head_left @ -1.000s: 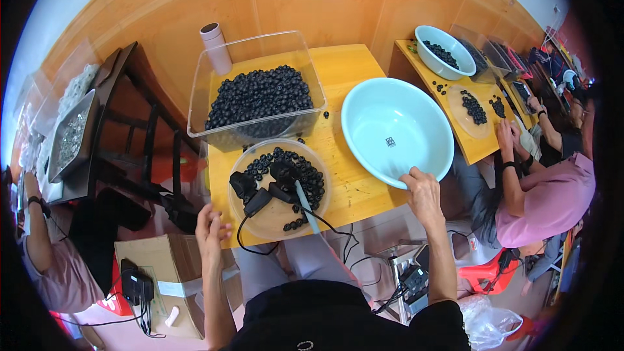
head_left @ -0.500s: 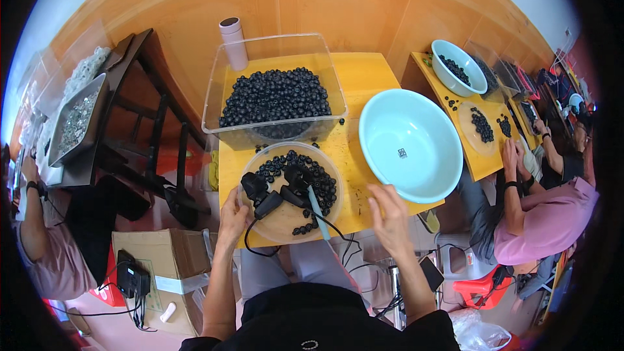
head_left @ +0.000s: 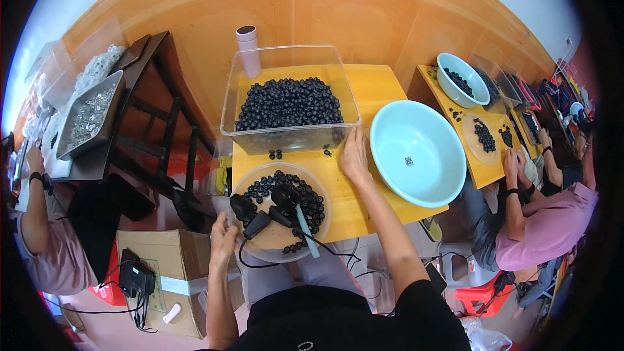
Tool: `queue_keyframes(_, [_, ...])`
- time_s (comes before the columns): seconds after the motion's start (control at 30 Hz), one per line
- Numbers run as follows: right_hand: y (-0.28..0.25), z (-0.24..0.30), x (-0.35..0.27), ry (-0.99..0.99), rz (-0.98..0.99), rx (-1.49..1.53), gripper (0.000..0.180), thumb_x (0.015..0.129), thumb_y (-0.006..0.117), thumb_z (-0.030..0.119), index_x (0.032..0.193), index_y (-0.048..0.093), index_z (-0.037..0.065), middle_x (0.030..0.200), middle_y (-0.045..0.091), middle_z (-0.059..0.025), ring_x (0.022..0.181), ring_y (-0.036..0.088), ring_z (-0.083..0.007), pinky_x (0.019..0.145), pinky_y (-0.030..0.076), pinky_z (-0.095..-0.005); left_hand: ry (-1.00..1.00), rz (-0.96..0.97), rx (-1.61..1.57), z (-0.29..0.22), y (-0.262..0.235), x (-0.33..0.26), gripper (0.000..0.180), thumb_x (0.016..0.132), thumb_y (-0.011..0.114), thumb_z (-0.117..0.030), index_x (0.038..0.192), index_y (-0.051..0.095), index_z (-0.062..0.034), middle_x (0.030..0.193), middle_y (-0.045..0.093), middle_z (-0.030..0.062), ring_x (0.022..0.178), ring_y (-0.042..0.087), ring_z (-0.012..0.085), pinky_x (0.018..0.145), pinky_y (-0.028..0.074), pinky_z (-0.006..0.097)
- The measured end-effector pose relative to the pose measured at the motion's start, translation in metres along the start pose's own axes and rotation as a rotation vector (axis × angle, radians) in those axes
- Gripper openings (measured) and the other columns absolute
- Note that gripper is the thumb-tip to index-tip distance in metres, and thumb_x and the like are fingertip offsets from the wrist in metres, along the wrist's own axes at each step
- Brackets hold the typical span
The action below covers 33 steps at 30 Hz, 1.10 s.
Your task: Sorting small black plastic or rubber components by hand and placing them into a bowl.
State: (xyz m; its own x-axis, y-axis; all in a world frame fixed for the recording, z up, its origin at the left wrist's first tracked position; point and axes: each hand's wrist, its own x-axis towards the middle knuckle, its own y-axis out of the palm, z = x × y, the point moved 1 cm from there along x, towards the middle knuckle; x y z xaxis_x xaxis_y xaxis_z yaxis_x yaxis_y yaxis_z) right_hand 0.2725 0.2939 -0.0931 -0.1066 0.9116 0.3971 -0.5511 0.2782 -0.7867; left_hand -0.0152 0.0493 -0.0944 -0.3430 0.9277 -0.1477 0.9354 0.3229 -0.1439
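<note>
My left hand is at the left edge of a shallow round clear tray, its fingers curled in. What they grip, if anything, is hidden. Small round black pieces lie along the tray's far and right sides. Over its middle sit black corded devices and a pale blue stick. My right hand reaches forward, fingers extended, against the near right corner of a clear rectangular bin. A heap of similar black pieces fills much of the bin.
A light blue basin stands right of my right arm on the yellow table. Behind the bin is a pink bottle. Co-workers sit at both sides. A cardboard box is on the floor at left, beside a dark stand.
My right hand has moved forward and left from beside the basin to the bin's corner. The round tray and my left hand have shifted left and nearer. The view has also shifted.
</note>
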Motion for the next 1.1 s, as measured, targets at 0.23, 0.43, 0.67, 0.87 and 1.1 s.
queue_keyframes(0.23, [0.019, -0.01, 0.03, 0.052, -0.098, -0.108, 0.03, 0.077, 0.05, -0.003, 0.106, 0.054, -0.005, 0.101, 0.049, -0.0201, 0.098, 0.048, -0.0381, 0.089, 0.04, -0.0455, -0.078, -0.003, -0.004, -0.01, 0.004, -0.006, 0.049, 0.074, 0.039, 0.004, 0.122, 0.048, 0.0004, 0.104, 0.059, 0.0068, 0.09, 0.056, 0.0122, 0.074, 0.045, 0.022])
queue_keyframes(0.43, [0.023, -0.015, 0.018, 0.069, -0.147, -0.044, 0.025, 0.075, 0.053, -0.003, 0.1, 0.054, -0.005, 0.1, 0.048, -0.0222, 0.09, 0.051, -0.0388, 0.08, 0.044, -0.0453, 0.004, 0.007, -0.002, -0.012, 0.006, -0.004, 0.049, 0.074, 0.041, 0.003, 0.123, 0.048, -0.0002, 0.094, 0.06, 0.0053, 0.062, 0.051, 0.0065, 0.05, 0.04, 0.019])
queue_keyframes(0.67, [0.011, 0.0, -0.019, 0.226, -0.022, 0.323, 0.006, 0.069, 0.061, 0.002, 0.075, 0.06, 0.0, 0.079, 0.055, -0.0175, 0.075, 0.057, -0.0308, 0.069, 0.046, -0.0409, 0.026, -0.035, -0.072, -0.002, 0.008, -0.003, 0.049, 0.074, 0.039, 0.005, 0.122, 0.047, -0.0003, 0.097, 0.06, 0.0047, 0.065, 0.052, 0.006, 0.053, 0.041, 0.019])
queue_keyframes(0.87, [0.021, 0.018, -0.028, 0.188, -0.045, 0.323, 0.018, 0.068, 0.065, 0.004, 0.086, 0.066, 0.001, 0.079, 0.054, -0.0167, 0.074, 0.057, -0.0319, 0.068, 0.046, -0.0404, 0.011, 0.0, -0.01, -0.002, 0.005, -0.003, 0.051, 0.074, 0.042, 0.001, 0.125, 0.047, 0.0013, 0.101, 0.061, 0.0092, 0.079, 0.059, 0.013, 0.067, 0.048, 0.025])
queue_keyframes(1.1, [0.012, 0.042, -0.031, 0.147, -0.05, 0.16, 0.018, 0.072, 0.065, 0.01, 0.087, 0.065, 0.001, 0.089, 0.056, -0.0193, 0.082, 0.058, -0.0383, 0.074, 0.047, -0.045, 0.078, -0.021, -0.009, -0.001, 0.006, -0.004, 0.044, 0.075, 0.04, 0.001, 0.119, 0.049, 0.0013, 0.095, 0.058, 0.0038, 0.065, 0.048, 0.0053, 0.056, 0.04, 0.019])
